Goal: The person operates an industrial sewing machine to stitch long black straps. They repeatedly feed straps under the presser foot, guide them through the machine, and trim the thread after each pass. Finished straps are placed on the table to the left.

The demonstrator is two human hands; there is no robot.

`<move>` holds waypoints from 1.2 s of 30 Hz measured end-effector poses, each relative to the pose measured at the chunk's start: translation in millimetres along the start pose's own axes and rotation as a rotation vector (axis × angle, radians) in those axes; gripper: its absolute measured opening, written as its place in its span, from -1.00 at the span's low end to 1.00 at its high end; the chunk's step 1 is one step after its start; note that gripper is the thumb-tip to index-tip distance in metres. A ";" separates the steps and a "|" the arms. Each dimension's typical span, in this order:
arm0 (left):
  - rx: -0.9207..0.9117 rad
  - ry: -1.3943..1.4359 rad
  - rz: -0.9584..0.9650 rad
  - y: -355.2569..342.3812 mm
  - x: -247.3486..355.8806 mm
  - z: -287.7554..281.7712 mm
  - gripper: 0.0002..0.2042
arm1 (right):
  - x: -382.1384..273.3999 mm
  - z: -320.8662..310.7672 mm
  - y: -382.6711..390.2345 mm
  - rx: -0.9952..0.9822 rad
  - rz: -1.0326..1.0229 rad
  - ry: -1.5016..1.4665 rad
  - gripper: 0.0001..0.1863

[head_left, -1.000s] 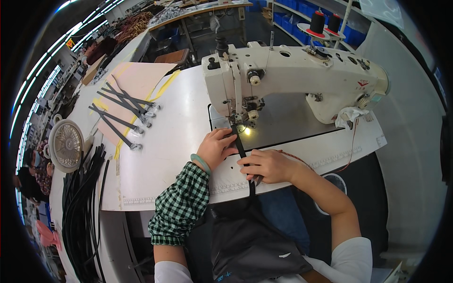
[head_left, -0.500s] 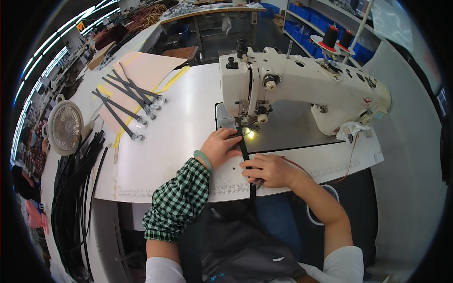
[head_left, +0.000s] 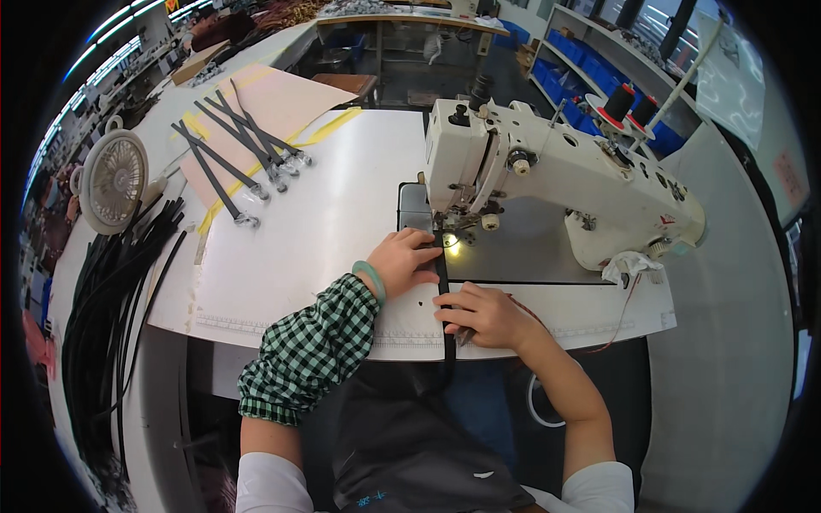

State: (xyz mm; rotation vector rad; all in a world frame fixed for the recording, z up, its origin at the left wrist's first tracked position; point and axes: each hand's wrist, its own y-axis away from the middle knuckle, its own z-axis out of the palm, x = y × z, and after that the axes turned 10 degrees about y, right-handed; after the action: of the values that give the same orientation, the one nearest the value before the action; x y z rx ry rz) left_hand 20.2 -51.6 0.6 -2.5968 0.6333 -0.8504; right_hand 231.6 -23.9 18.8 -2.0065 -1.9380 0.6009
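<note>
A narrow black strap runs from under the presser foot of a white sewing machine toward me and hangs over the table's front edge. My left hand, with a green bangle and checked sleeve cover at its wrist, presses the strap with its fingertips close to the foot. Nearer the edge, my right hand has its fingers closed on the same strap. A small grey pointed tool shows partly beneath the right hand; its kind is hidden. The machine's lamp lights the plate beside the needle.
Several black straps with wrapped ends lie at the left on pink card. A round fan stands beyond a bundle of black strips hanging off the left edge. Thread cones stand behind the machine; a crumpled white cloth lies at its base.
The whole view has shifted and turned slightly. Both hands keep nearly the same places on the strap beside the machine; any feed of the strap is too small to tell.
</note>
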 end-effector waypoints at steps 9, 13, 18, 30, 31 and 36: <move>-0.034 0.007 -0.015 0.5 -2.0 -0.8 -0.58 | -0.3 -0.3 0.0 0.002 0.003 -0.002 -0.76; -0.021 0.011 -0.003 0.2 -0.7 -1.3 -0.58 | 1.0 1.9 1.5 0.021 -0.004 -0.014 -0.77; 0.001 0.012 0.013 -1.1 2.2 -2.9 -0.58 | 1.6 1.7 1.6 0.034 -0.016 -0.022 -0.76; -0.043 -0.002 -0.014 -0.2 0.6 -3.3 -0.57 | 1.4 1.4 1.3 0.027 -0.016 -0.036 -0.75; -0.044 -0.001 -0.015 -0.5 0.8 -3.2 -0.57 | 2.2 2.6 2.3 0.028 -0.015 -0.038 -0.75; -0.047 0.001 -0.017 -0.2 0.2 -2.5 -0.58 | 2.3 2.4 2.9 0.026 -0.019 -0.034 -0.76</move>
State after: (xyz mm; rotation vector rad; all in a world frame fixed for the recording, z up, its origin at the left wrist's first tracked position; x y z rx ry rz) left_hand 18.9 -52.0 2.7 -2.6478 0.6395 -0.8516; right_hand 233.1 -21.9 15.1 -1.9721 -1.9559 0.6563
